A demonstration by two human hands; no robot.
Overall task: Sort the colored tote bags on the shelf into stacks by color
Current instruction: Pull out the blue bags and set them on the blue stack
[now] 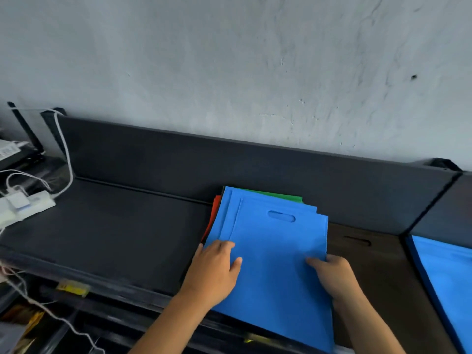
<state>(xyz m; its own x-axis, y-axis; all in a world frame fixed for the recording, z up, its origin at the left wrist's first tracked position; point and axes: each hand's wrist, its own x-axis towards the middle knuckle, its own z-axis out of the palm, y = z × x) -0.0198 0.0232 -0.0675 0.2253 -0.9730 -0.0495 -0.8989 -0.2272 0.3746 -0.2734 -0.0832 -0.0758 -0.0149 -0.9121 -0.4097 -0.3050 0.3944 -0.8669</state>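
Dark shelf (122, 226) against a grey plastered wall (229, 60). Mixed pile of tote bags sits right of centre on the shelf: at least 3 blue tote bags (275, 251) fanned on top, the uppermost with an oval handle cut-out; a green bag edge (281, 196) shows at the back, a red-orange bag edge (213, 218) at the left. Left hand (217, 267) rests flat on the pile's left edge, fingers relaxed and spread. Right hand (332, 274) grips the top blue bag's right edge, fingers curled around it. Dark brown tote bag (370, 264) lies just beside, right. Another blue bag (447, 272) lies on the next shelf section. White power strip (28, 203) with cables at far left.
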